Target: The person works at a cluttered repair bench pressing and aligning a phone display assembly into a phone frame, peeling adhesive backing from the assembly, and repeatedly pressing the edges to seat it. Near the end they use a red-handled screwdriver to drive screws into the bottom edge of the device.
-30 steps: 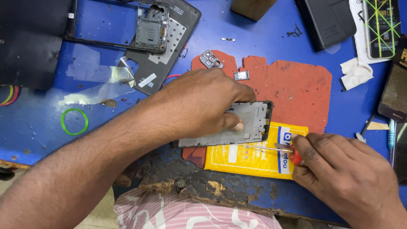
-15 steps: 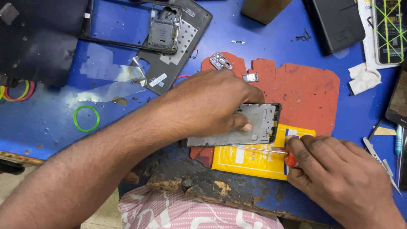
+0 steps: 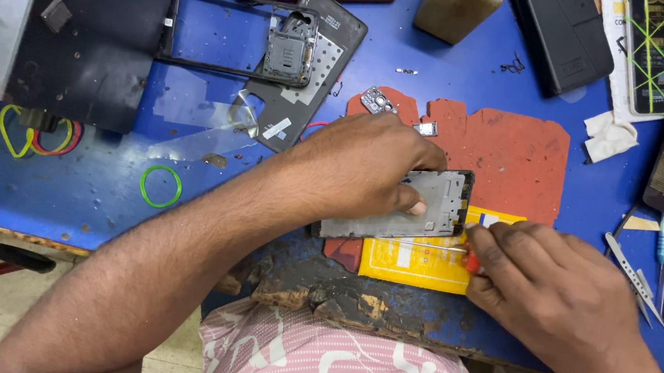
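My left hand (image 3: 366, 165) presses flat over the grey phone frame (image 3: 419, 207), thumb laid on its bare metal face and fingers curled over the far edge, pinning it to the red mat (image 3: 513, 159). My right hand (image 3: 550, 284) is closed tight around a red-handled screwdriver (image 3: 471, 261), whose thin shaft runs leftwards along the frame's near edge. Against the view of half a second ago, little has shifted on the bench: the frame lies in the same spot, partly over the yellow battery (image 3: 414, 263) and partly on the mat, and my left hand has not loosened. What has changed is small; my right hand has crept a touch closer to the frame, so the shaft now lies hard against its lower rim, though I cannot see where the tip sits. I judge from this that the work at that edge is in progress and not finished, since both hands are committed and nothing has come free. Behind my left wrist lie a dark back cover (image 3: 311, 63) with a small module on it, a loose camera piece (image 3: 377, 100), and a green rubber band (image 3: 160, 186) further left. Tweezers (image 3: 636, 277) rest just beyond my right hand, untouched.
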